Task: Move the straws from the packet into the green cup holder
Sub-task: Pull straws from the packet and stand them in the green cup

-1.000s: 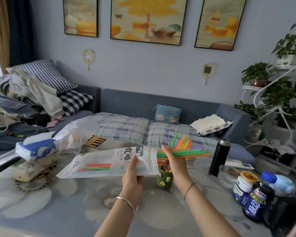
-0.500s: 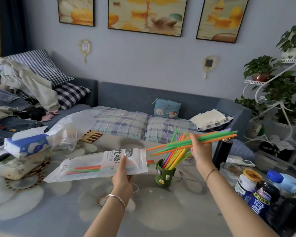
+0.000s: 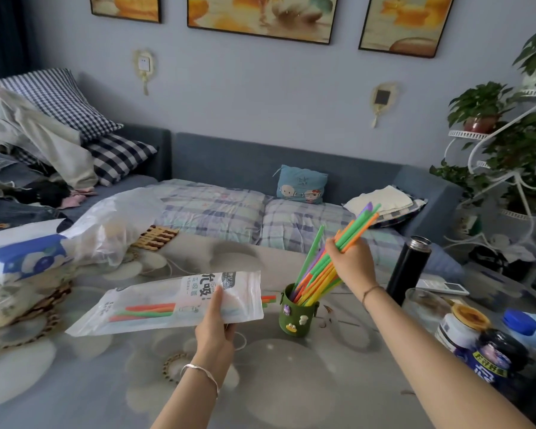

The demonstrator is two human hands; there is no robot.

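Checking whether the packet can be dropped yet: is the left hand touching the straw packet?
Touching. The head view shows the left hand pinching the packet, thumb lying across its printed face.

Readable print
The packet (image 3: 180, 300) carries large Chinese characters, seemingly "优吸!" (smaller lines blur); the dark jar's (image 3: 495, 360) label is illegible.

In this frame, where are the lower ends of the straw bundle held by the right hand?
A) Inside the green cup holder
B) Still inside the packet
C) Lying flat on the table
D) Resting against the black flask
A: the right hand grips the straw bundle tilted, its lower ends inside the green cup holder, while the left hand holds the packet with a few straws left in it.
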